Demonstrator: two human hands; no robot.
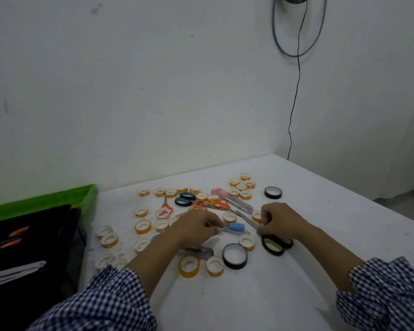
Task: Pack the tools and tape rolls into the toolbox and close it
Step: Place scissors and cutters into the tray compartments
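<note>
On the white table (320,223) lie several yellow tape rolls (143,226), two black tape rolls (234,256), scissors and screwdrivers. My left hand (196,226) pinches a blue-handled screwdriver (236,227) near the table's middle. My right hand (279,222) grips the black-and-green scissors (273,244), whose blades point up and left. The open toolbox (34,235), black inside with a green edge, sits at the left and holds pliers and a grey tool.
Orange scissors (220,204), dark blue scissors (184,199) and a clear screwdriver with a pink cap (232,199) lie farther back. A wall stands behind the table, and a black cable (294,103) hangs at the right. The table's right edge drops off.
</note>
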